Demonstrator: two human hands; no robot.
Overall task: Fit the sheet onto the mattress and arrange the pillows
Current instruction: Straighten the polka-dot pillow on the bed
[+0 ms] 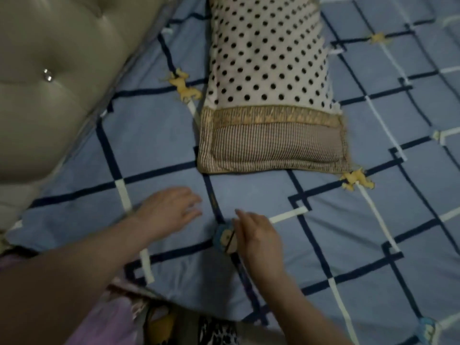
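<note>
A blue sheet [348, 245] with dark and white grid lines and small cartoon prints covers the mattress. On it lies a pillow [268, 78], white with black dots and a brown striped band at its near end. My left hand [169, 210] lies flat on the sheet in front of the pillow, fingers straight. To its right, my right hand [258, 235] hovers over or touches the sheet with loosely extended fingers, beside a round blue cartoon print [224, 239]. Neither hand holds anything.
A beige tufted headboard [54, 78] with a shiny button runs along the left. At the bottom edge, below the mattress's near side, pink and patterned cloth [119, 314] shows.
</note>
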